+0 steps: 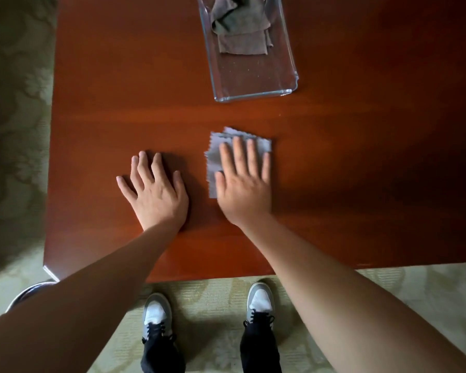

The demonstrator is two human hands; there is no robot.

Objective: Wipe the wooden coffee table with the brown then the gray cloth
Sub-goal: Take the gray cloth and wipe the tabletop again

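Note:
A folded gray cloth (217, 153) with zigzag edges lies flat on the reddish wooden coffee table (347, 157). My right hand (244, 184) presses down on it, palm flat and fingers spread over most of the cloth. My left hand (155, 189) rests flat on the bare wood just left of it, fingers apart, holding nothing. A brown cloth (241, 43) lies crumpled and partly folded inside a clear glass tray (253, 96) at the far side of the table, together with a darker greenish cloth (226, 25).
The table's near edge runs just above my two grey-and-white shoes (156, 316) on a pale green patterned carpet (213, 305). The table's left edge borders the same carpet. A round metal object (30, 290) sits on the floor by the near left corner.

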